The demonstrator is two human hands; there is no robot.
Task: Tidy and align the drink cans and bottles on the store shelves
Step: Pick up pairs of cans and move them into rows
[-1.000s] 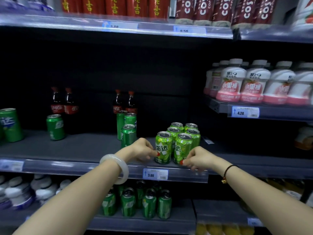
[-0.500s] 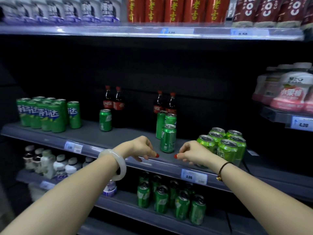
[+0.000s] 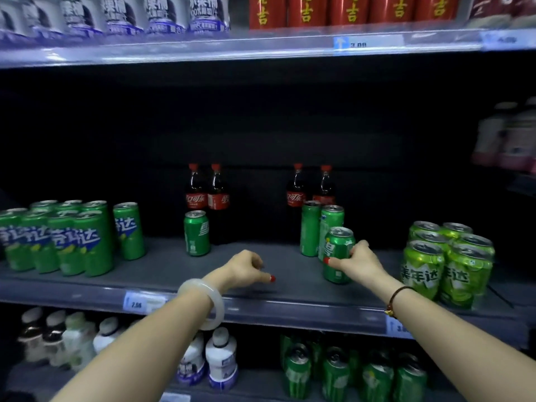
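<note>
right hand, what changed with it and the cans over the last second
Both hands left the light green cans and moved left along the shelf. The right hand now grips the front dark green can; the left hand hovers over the shelf, holding nothing. The cans and cola bottles look undisplaced.

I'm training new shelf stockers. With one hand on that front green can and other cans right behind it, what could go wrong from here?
1. The right hand holds the front green can just ahead of two taller green cans; pushing it back could knock them into the cola bottles.
2. The can stands near the shelf front edge; a slipped grip might drop it.
3. The lime-green can cluster stands just right of that hand; a wide sweep may nudge it.
</note>
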